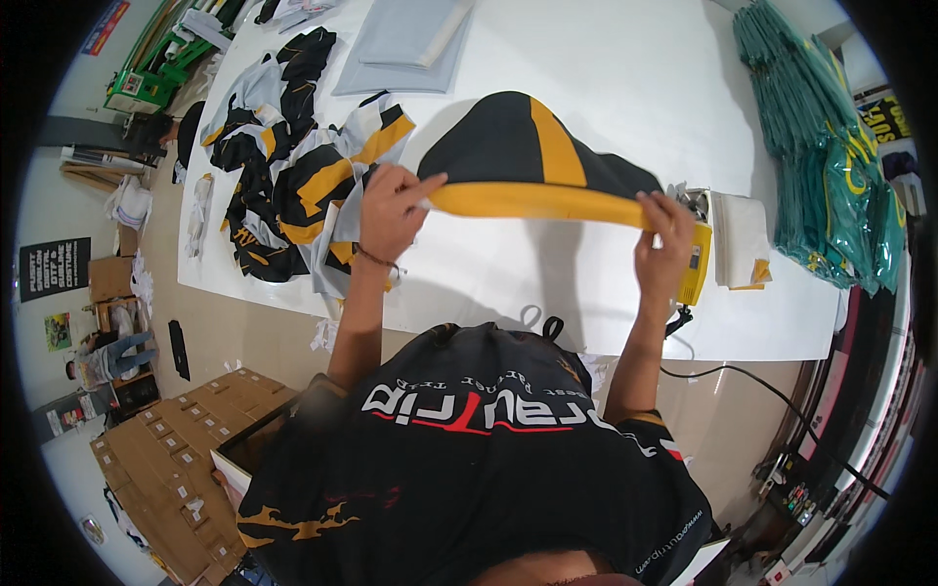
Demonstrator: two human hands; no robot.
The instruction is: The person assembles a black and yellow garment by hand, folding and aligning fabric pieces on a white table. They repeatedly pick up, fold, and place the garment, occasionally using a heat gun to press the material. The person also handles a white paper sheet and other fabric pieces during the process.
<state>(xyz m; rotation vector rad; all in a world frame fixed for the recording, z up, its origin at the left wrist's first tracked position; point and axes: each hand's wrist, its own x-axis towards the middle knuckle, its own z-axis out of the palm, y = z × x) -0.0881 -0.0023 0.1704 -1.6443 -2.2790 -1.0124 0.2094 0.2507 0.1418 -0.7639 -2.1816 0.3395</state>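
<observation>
A black fabric piece [489,142] with a yellow stripe and a yellow band along its near edge is stretched between my hands over the white table [469,293]. My left hand [393,207] pinches the band's left end; my right hand [662,234] pinches its right end, with the fingers closed on the cloth. The far part of the piece rests on or just above the table; I cannot tell which. Right beside my right hand is a yellow handheld electric tool [695,266], partly hidden by the hand. A loose heap of black, yellow and grey fabric pieces [313,186] lies left of my left hand.
Folded grey sheets [401,44] lie at the far side. Green garments in clear plastic bags [821,146] are piled on the right, near folded white cloth [743,239]. A black cable [772,389] runs off the table. Cardboard boxes [186,459] stand lower left; another person [103,361] is farther left.
</observation>
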